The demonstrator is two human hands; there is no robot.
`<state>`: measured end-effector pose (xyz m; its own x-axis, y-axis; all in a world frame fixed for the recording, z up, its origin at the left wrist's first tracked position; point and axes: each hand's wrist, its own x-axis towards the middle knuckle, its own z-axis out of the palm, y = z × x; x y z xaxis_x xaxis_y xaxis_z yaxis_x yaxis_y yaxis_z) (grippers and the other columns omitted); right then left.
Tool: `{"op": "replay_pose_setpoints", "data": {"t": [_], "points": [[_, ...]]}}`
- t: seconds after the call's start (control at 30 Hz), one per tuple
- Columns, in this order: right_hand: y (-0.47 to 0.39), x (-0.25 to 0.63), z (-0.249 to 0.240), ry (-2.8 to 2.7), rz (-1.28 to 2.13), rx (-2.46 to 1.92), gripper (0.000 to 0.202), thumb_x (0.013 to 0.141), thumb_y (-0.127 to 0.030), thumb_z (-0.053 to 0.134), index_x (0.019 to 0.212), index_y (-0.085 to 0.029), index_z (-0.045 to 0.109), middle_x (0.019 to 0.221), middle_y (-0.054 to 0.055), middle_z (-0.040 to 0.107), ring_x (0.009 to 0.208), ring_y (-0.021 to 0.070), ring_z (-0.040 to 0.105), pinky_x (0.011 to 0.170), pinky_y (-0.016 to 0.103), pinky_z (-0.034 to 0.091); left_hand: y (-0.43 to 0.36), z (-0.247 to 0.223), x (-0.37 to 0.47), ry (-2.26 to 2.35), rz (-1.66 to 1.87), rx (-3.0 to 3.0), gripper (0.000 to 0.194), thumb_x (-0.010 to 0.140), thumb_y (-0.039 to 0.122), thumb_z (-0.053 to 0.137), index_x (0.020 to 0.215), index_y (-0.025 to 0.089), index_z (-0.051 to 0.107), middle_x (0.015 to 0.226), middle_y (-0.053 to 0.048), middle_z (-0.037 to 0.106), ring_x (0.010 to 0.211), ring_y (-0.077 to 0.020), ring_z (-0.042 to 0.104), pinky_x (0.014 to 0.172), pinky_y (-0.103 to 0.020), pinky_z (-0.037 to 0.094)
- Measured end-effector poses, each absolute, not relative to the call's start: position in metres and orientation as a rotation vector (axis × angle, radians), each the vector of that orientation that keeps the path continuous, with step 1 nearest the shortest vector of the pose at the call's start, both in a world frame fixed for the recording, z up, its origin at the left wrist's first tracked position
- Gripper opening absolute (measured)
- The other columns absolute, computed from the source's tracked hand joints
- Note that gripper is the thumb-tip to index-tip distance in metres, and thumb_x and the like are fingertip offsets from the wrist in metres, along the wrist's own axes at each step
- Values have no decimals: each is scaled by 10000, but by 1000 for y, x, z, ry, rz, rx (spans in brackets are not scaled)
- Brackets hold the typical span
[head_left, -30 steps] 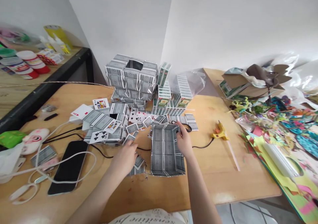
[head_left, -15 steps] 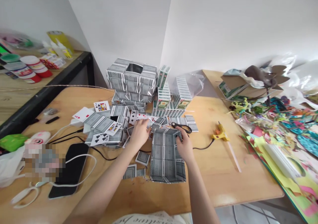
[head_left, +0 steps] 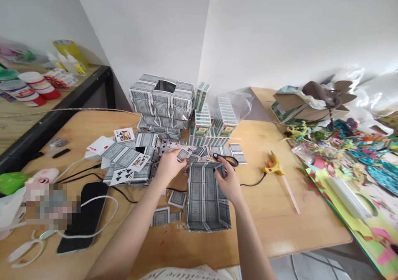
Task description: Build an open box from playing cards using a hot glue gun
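An open-topped box made of playing cards (head_left: 203, 201), grey patterned backs showing, stands on the table before me. My right hand (head_left: 229, 181) is closed around its right wall, thumb inside. My left hand (head_left: 169, 164) pinches a small grey-backed card piece (head_left: 183, 155) just beyond the box's far left corner. Black-handled scissors (head_left: 228, 160) lie behind the box, close to my right fingers. Left of the box are loose cut card pieces (head_left: 177, 198). Several loose playing cards (head_left: 124, 155) lie heaped farther left, some face up.
A stacked card-covered structure (head_left: 161, 102) stands at the back, beside upright card packs (head_left: 202, 122). A yellow glue gun (head_left: 275, 166) with its cord lies right. A black phone (head_left: 87, 213) and white cable are left. Paper scraps (head_left: 329, 160) cover the far right.
My left hand has turned slightly, bringing the pinched card piece more into sight. My right hand keeps its hold on the box. The whole view has shifted a little.
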<state>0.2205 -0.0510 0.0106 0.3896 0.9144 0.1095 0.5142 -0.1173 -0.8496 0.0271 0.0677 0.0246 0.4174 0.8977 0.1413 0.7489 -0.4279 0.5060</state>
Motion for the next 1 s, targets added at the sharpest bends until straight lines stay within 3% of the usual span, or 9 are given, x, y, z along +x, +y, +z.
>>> {"op": "replay_pose_setpoints", "data": {"t": [0.13,0.23,0.37,0.5,0.6,0.7,0.8,0.9,1.0], "points": [[-52,217,21,-1315,480,-1765,581,753,-256,514,1313,-203,368,1300,109,462,1205,231,415,978,447,358,63,32,22,1396,662,2061,371,694,327,580,1024,168,636,937,-79,683,856,-227,628,829,-316,467],[-51,209,31,-1271,344,-1731,510,762,-252,513,1262,-182,440,1253,123,500,1185,237,435,995,457,342,61,40,20,1277,748,1667,403,661,329,612,1016,140,638,980,-92,679,856,-221,635,819,-332,485],[-50,188,53,-1175,335,-1599,319,826,-252,442,1112,-182,563,1072,99,617,1010,202,571,889,389,460,55,56,22,955,770,1100,390,701,318,571,1022,100,611,968,-106,678,834,-210,645,791,-363,515],[-47,163,73,-1480,309,-1554,369,774,-283,567,1136,-212,567,1092,86,620,1022,215,563,889,378,467,39,65,30,812,759,909,385,708,292,596,1056,132,557,838,-65,686,752,-189,658,749,-360,533],[-44,157,74,-1610,167,-1563,308,804,-238,526,1104,-212,594,1077,78,636,1031,209,562,914,366,447,29,65,37,826,736,998,400,713,313,612,1068,164,504,808,-43,665,767,-194,652,713,-357,537],[-41,166,69,-1537,134,-1618,263,841,-189,429,1000,-199,639,958,67,679,895,181,623,823,313,487,26,62,39,897,748,1261,349,746,364,578,1022,171,486,838,-51,632,814,-197,630,739,-370,520],[-38,184,65,-1376,201,-1697,235,821,-196,440,910,-195,658,836,42,698,744,169,645,695,275,505,30,61,38,1127,962,1722,404,722,363,614,1060,181,488,1022,-97,548,978,-230,551,833,-408,464],[-32,199,66,-1322,288,-1720,216,800,-205,457,856,-202,666,809,25,702,737,173,645,674,265,494,37,68,40,1196,1080,2135,536,685,340,667,1165,203,474,1180,-129,449,1138,-273,425,941,-454,366],[-24,210,68,-1392,376,-1681,199,790,-220,479,852,-209,668,806,19,702,742,170,643,679,262,486,45,76,49,1000,840,2380,263,762,306,591,1010,221,605,1060,-75,582,1042,-238,513,917,-400,388]]}}
